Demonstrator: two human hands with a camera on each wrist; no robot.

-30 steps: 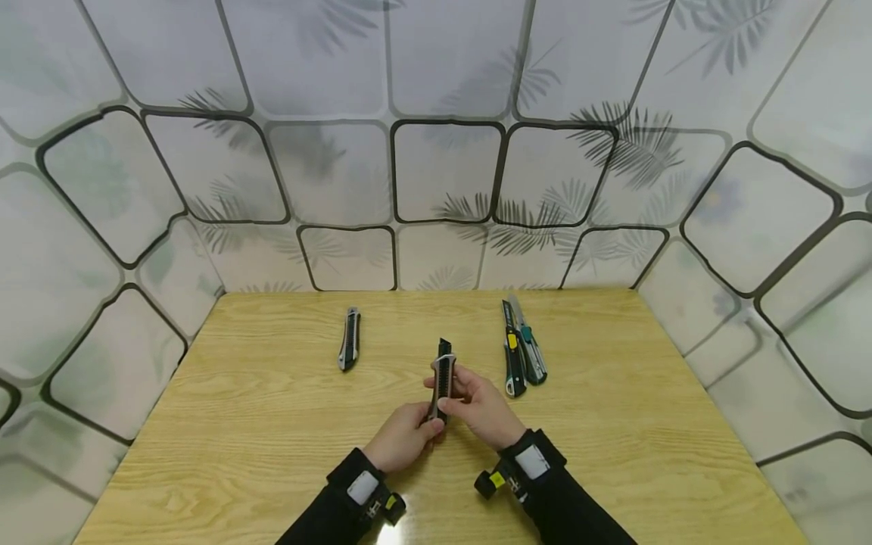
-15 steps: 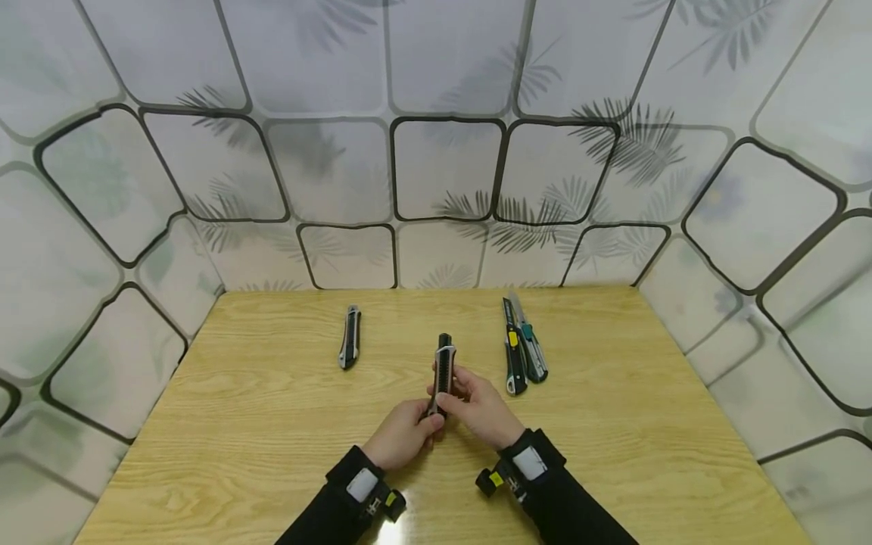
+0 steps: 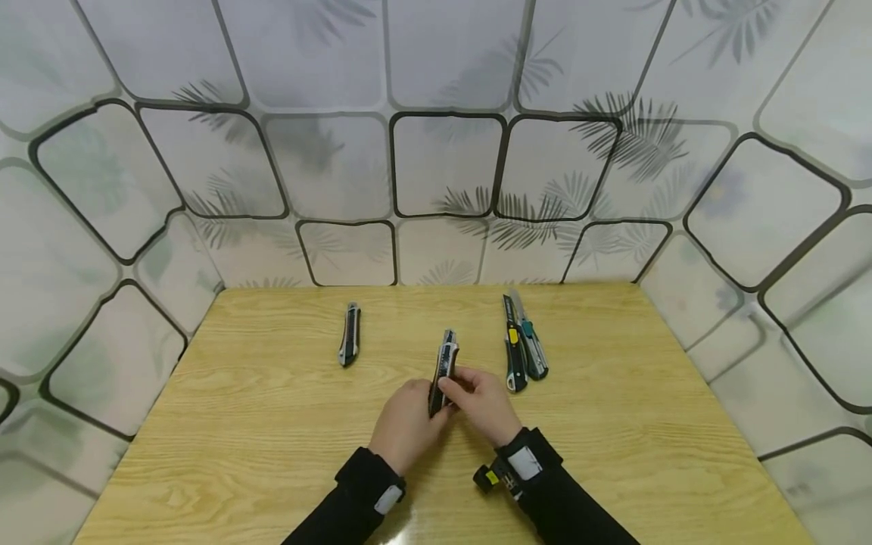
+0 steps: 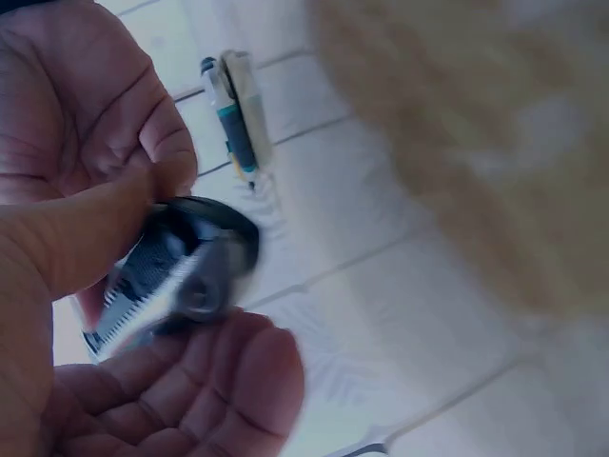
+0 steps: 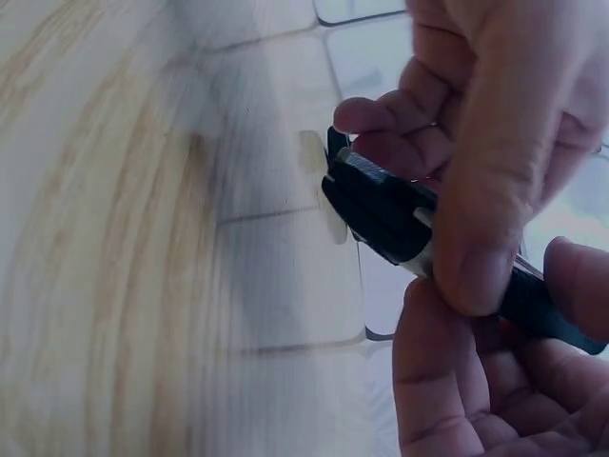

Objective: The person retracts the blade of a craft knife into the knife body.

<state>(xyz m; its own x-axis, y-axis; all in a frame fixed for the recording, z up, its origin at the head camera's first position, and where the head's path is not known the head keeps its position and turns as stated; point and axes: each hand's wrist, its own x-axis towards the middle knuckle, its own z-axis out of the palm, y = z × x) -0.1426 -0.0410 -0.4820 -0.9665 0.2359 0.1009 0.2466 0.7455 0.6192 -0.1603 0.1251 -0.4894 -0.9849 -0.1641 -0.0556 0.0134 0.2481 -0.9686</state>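
Over the middle of the wooden table (image 3: 272, 424), both hands hold a dark snap-off utility knife (image 3: 445, 363) with a silvery trim, its front end pointing away from the body. The left hand (image 3: 403, 425), its back turned up, grips the rear end of the handle. From the other side the right hand (image 3: 487, 405) pinches the handle, thumb on top. In the left wrist view, the knife's (image 4: 186, 271) rounded rear end shows between the fingers. The right wrist view has the knife (image 5: 381, 209) under the thumb, its rear part partly covered by fingers.
Another utility knife (image 3: 350, 335) lies at the back left of the table. To the back right lie a black knife with a yellow slider (image 3: 515, 352) and a teal-and-grey knife (image 3: 534, 348) side by side. A patterned cloth wall (image 3: 443, 250) rises behind the table.
The left hand has rolled over so its back faces up. The knife has turned about its length, showing a different face. The right hand keeps its pinch; the other knives stay put.
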